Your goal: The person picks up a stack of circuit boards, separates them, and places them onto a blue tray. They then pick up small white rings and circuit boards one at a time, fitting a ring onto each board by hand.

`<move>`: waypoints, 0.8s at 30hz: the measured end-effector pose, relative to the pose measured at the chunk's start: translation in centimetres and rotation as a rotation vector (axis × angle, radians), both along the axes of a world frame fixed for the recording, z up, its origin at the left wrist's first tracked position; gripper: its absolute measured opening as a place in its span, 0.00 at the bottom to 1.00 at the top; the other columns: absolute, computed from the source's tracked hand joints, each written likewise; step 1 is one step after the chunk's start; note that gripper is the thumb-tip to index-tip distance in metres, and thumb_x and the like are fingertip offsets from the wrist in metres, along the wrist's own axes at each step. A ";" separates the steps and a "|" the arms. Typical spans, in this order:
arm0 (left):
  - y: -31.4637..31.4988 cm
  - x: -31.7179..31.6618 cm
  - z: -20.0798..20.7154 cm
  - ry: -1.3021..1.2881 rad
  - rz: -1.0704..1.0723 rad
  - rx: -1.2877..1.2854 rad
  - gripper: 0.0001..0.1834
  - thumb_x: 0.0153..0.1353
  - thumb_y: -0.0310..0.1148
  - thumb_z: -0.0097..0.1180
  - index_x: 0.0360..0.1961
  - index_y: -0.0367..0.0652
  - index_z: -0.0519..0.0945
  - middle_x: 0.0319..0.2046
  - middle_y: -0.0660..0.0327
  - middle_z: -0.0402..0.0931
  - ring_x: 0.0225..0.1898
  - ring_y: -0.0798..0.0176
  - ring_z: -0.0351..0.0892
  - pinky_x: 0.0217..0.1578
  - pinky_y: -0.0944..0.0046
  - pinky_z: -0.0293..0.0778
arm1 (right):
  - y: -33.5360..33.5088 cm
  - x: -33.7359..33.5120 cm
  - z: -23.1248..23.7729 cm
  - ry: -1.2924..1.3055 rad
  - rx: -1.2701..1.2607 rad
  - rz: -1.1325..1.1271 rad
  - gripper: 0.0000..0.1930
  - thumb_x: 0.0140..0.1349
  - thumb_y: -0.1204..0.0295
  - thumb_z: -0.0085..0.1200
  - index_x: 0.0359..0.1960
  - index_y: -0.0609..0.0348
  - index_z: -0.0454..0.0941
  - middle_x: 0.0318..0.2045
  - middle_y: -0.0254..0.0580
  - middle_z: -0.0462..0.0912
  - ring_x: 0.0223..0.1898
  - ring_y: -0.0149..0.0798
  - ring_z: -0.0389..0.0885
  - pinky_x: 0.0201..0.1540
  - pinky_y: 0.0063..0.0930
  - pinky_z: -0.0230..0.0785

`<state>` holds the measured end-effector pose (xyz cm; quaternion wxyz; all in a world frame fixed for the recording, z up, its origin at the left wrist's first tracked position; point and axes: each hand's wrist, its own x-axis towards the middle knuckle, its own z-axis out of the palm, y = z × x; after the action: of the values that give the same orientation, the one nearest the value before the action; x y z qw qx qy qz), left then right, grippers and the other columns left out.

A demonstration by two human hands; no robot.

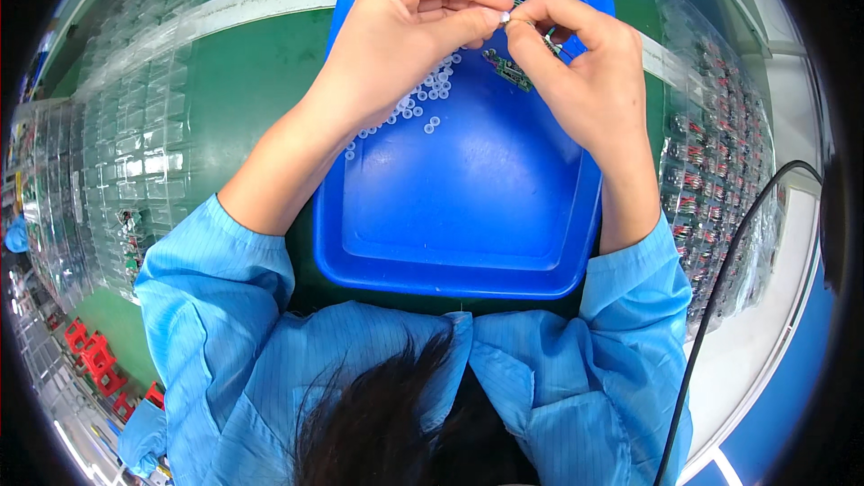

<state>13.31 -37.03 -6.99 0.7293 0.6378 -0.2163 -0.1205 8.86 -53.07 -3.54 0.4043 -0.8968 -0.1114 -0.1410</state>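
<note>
Over the far part of a blue tray (468, 256), my two hands meet fingertip to fingertip. My left hand (396, 36) is closed in a pinch on a small white piece (505, 17), which looks like one of the loose rings. My right hand (589, 63) pinches right beside it, closed on a small green circuit board (509, 70) that shows below and between its fingers. Its fingers partly hide the board and its exact grip. Small translucent white rings (436, 85) lie heaped at the tray's far left, with some scattered beneath my left hand.
Clear plastic blister trays (135, 148) are stacked on the green table at left. More blister trays (720, 153), filled with red and dark parts, stand at right. A black cable (720, 283) curves down the right side. Red stools (94, 360) show at lower left.
</note>
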 end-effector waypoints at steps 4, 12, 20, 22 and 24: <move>-0.1 -0.5 0.3 -0.060 -0.007 0.057 0.11 0.56 0.25 0.57 0.41 0.35 0.79 0.35 0.57 0.80 0.37 0.68 0.79 0.41 0.71 0.75 | 0.0 -0.2 0.1 -0.046 -0.052 -0.023 0.03 0.50 0.75 0.55 0.24 0.62 0.76 0.17 0.31 0.75 0.21 0.23 0.68 0.25 0.18 0.61; 0.8 0.6 0.4 0.327 -0.169 -0.195 0.13 0.56 0.26 0.57 0.43 0.34 0.77 0.36 0.56 0.79 0.39 0.67 0.79 0.43 0.70 0.74 | -1.9 0.6 0.1 0.061 0.211 0.000 0.04 0.56 0.76 0.54 0.26 0.64 0.76 0.22 0.26 0.74 0.25 0.19 0.69 0.29 0.14 0.62; 1.0 0.6 1.3 0.597 -0.243 -0.372 0.09 0.57 0.20 0.54 0.40 0.32 0.76 0.34 0.56 0.79 0.35 0.67 0.78 0.40 0.71 0.75 | -1.3 -0.1 1.6 0.103 0.146 0.012 0.03 0.53 0.77 0.55 0.25 0.63 0.77 0.22 0.31 0.75 0.27 0.20 0.70 0.30 0.15 0.63; 0.9 0.7 1.0 0.595 -0.239 -0.363 0.09 0.57 0.20 0.54 0.40 0.32 0.76 0.34 0.55 0.79 0.35 0.67 0.78 0.39 0.71 0.75 | -1.0 -0.3 2.3 0.176 0.111 -0.013 0.02 0.52 0.78 0.55 0.24 0.62 0.77 0.22 0.35 0.76 0.29 0.21 0.71 0.31 0.15 0.63; 0.9 0.7 0.8 0.588 -0.237 -0.356 0.09 0.57 0.20 0.54 0.40 0.33 0.76 0.34 0.55 0.79 0.34 0.66 0.78 0.39 0.71 0.75 | -0.8 -0.4 2.3 0.131 0.171 -0.019 0.03 0.49 0.77 0.56 0.21 0.62 0.76 0.18 0.36 0.75 0.26 0.24 0.73 0.29 0.18 0.63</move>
<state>14.02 -36.14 -6.14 0.8408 0.4095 -0.0874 -0.3431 8.48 -53.90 -1.26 0.4845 -0.8673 -0.0635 -0.0949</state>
